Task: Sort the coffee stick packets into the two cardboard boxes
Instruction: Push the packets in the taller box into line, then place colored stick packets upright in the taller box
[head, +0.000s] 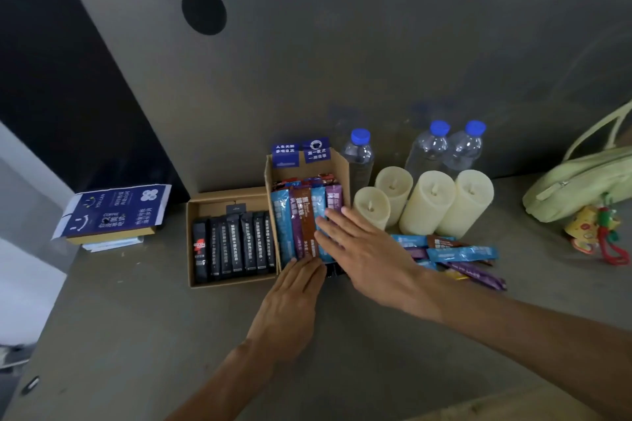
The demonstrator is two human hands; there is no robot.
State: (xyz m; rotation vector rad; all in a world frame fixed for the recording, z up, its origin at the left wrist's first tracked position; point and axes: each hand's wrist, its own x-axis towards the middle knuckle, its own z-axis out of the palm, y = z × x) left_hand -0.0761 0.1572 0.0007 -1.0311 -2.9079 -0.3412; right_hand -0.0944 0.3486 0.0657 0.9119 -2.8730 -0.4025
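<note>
My right hand [355, 243] and left hand [297, 287] lie flat, fingers straight, pressing the coloured packets [301, 219] level in the right box [342, 167]; black packets [236, 243] fill the left box [205, 198]. More loose packets [458, 255] wait on the worktop [136, 318].

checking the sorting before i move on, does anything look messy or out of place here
Yes: a loose heap of blue, purple and brown coffee stick packets lies crisscrossed on the grey table, right of the taller cardboard box, unsorted. The black packets in the low cardboard box lie in a neat row.
</note>
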